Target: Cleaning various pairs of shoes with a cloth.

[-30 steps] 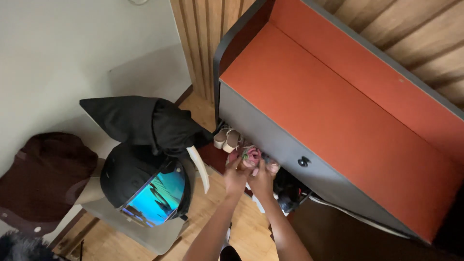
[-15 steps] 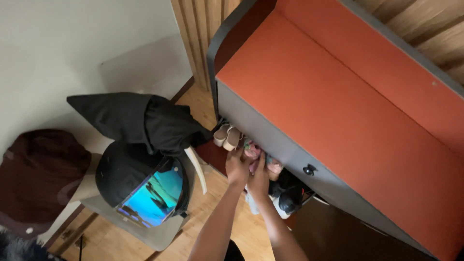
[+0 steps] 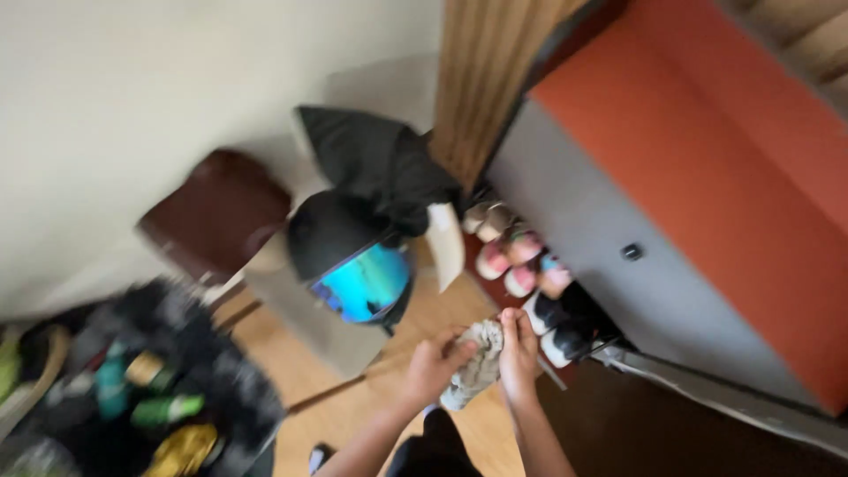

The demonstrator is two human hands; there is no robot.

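The pale grey shoe (image 3: pixel 477 367) hangs between my two hands, low over the wooden floor (image 3: pixel 459 424) and just in front of the row of shoes (image 3: pixel 521 265) under the grey cabinet (image 3: pixel 609 230). The picture is smeared, so I can't tell its toe from its heel. My left hand (image 3: pixel 433 364) is closed round its near side, thumb across the top; my right hand (image 3: pixel 518 352) pinches the far edge — both gripping, neither open.

To do this well, I judge that I should keep both grips firm and the shoe level, and bring it in low under the cabinet's front edge rather than lifting it against the panel. The pairs already there sit touching one another — pink ones (image 3: pixel 505 258) further in, dark ones with white soles (image 3: pixel 558 329) nearest me — so a careless push could knock them askew.

The helmet with its blue-green visor (image 3: pixel 358 265) rests on a stool (image 3: pixel 300 309) just beside my left arm; I'd keep my elbow in.
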